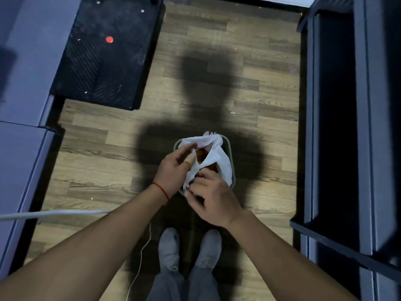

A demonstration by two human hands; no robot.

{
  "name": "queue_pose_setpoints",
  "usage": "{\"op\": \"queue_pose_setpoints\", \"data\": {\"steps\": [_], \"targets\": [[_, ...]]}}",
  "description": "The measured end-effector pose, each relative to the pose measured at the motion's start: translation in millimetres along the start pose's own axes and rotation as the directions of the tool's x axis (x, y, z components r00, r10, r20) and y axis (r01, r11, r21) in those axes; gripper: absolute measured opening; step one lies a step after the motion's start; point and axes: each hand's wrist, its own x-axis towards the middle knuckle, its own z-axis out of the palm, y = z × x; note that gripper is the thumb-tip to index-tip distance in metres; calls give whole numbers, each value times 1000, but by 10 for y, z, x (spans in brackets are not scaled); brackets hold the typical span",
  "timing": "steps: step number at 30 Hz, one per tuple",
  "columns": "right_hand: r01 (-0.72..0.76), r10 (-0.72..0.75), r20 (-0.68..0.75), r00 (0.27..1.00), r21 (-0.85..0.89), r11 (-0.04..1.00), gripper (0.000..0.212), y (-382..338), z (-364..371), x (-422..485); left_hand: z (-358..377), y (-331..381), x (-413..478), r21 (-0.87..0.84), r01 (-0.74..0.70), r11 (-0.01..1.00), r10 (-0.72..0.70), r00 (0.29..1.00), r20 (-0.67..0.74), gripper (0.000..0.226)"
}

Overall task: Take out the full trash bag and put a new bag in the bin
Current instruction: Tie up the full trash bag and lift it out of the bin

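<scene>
A small grey-green bin [231, 153] stands on the wood floor just ahead of my feet. A white trash bag [219, 155] sits inside it, with orange-brown rubbish showing through its open mouth. My left hand [175, 168] pinches the bag's left edge between thumb and fingers; one finger wears a tan bandage, and a red string circles the wrist. My right hand [210, 196] grips the bag's near edge at the bin's front rim. Both hands cover the bin's near side.
A black ribbed mat [104, 55] with a red dot lies at the back left. Pale cabinets [23, 101] line the left, dark shelving [338, 127] the right. A grey hose [54, 213] and thin white cord [141, 257] cross the floor near my shoes [169, 248].
</scene>
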Motion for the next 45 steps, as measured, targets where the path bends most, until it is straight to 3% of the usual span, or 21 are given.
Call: {"op": "queue_pose_setpoints", "data": {"steps": [2, 5, 9, 11, 13, 14, 16, 17, 18, 20, 24, 26, 30, 33, 34, 36, 38, 39, 41, 45], "targets": [[43, -39, 89, 995, -42, 998, 27, -34, 38, -56, -13, 19, 17, 83, 28, 996, -35, 996, 77, 46], [9, -21, 176, 984, 71, 997, 25, -39, 31, -96, -18, 45, 40, 193, 27, 981, -59, 985, 164, 72], [-81, 55, 126, 990, 213, 974, 21, 26, -60, -98, -67, 54, 88, 183, 62, 981, -108, 960, 257, 83], [-226, 243, -5, 970, 356, 907, 15, 52, -118, -33, -93, 50, 105, 196, 44, 980, -94, 963, 253, 81], [-439, 534, -109, 838, 445, 780, 14, 154, -144, 171, -115, 50, 103, 228, 5, 974, -63, 967, 247, 76], [-561, 655, -39, 755, 479, 675, 21, 227, -163, 303, -119, 54, 97, 251, -21, 968, -44, 967, 252, 73], [-757, 724, 311, 616, 486, 436, 40, 367, -167, 551, -140, 47, 99, 264, -73, 962, 4, 968, 253, 70], [-804, 672, 454, 585, 433, 407, 38, 425, -162, 640, -158, 45, 109, 252, -96, 963, 32, 969, 244, 69], [-815, 612, 539, 579, 376, 441, 29, 472, -153, 698, -177, 52, 116, 242, -116, 963, 60, 972, 225, 67], [-792, 552, 581, 599, 324, 518, 17, 510, -161, 715, -219, 69, 138, 274, -145, 951, 102, 981, 165, 56], [-801, 569, 566, 597, 375, 467, 20, 538, -132, 628, -248, 20, 230, 349, -123, 929, 94, 991, 99, 38], [-793, 589, 535, 606, 355, 495, 20, 553, -101, 591, -228, -11, 252, 360, -111, 926, 74, 991, 114, 35], [-684, 617, 306, 725, 421, 595, 15, 578, -130, 535, -206, -44, 306, 480, -55, 876, 30, 998, 59, 25], [-541, 510, 186, 840, 374, 754, 18, 540, -160, 428, -198, -53, 408, 561, 177, 809, -232, 972, 26, 17], [-482, 455, 162, 876, 336, 809, 20, 528, -138, 374, -192, -57, 440, 475, 282, 834, -335, 942, 29, 10], [-358, 339, 117, 934, 271, 893, 22, 506, -86, 260, -163, -12, 491, 108, 527, 843, -538, 836, 114, 9], [-263, 251, 80, 965, 236, 936, 20, 497, -27, 162, -140, 41, 543, -201, 657, 727, -622, 753, 215, 12], [-246, 235, 72, 969, 236, 940, 20, 493, -4, 124, -138, 48, 568, -263, 674, 690, -630, 738, 240, 13], [-230, 225, 50, 973, 246, 942, 21, 469, 25, 71, -130, 46, 586, -263, 679, 686, -614, 733, 293, 21], [-257, 256, 37, 966, 264, 930, 23, 484, 60, 23, -138, 30, 529, -72, 584, 808, -510, 756, 411, 27]]}}
